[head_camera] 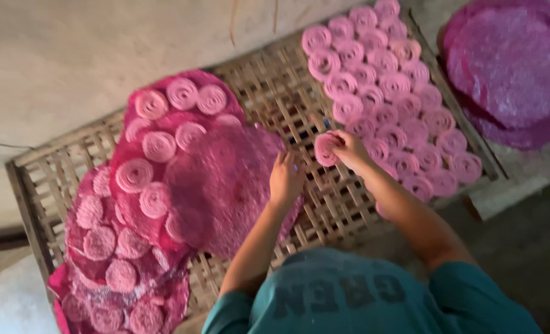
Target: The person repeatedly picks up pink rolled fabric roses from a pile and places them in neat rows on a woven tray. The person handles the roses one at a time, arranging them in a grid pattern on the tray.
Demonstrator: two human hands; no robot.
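The woven rack (259, 93) carries everything, and its slats are gappy; it rests on a ledge with one corner near the edge on my right, so I judge a hard lean from me could rock it and slide the rows.

The pink sheets (225, 179) lie heaped on the rack's left half, overlapping, with loose coils (157, 146) sitting on top of them. If I drag a sheet out carelessly, I think those coils could roll off or come unwound. More sheets, a darker pile (513, 68), sit off the rack at the far right, well apart from my hands.

The rows of coils (389, 102) fill the rack's right half, packed touching one another. My right forearm passes just over the near rows; a dropped elbow could flatten or shove a few, I reckon.

My left hand (285, 179) rests at the edge of the top sheet, fingers curled down onto it; whether it actually pinches the sheet I cannot tell.

My right hand (349, 148) is closed around one coil (324, 150), holding it just beside the nearest row, over bare slats. It looks soft; too tight a squeeze may crush it, too loose and it may uncurl or drop through a gap.
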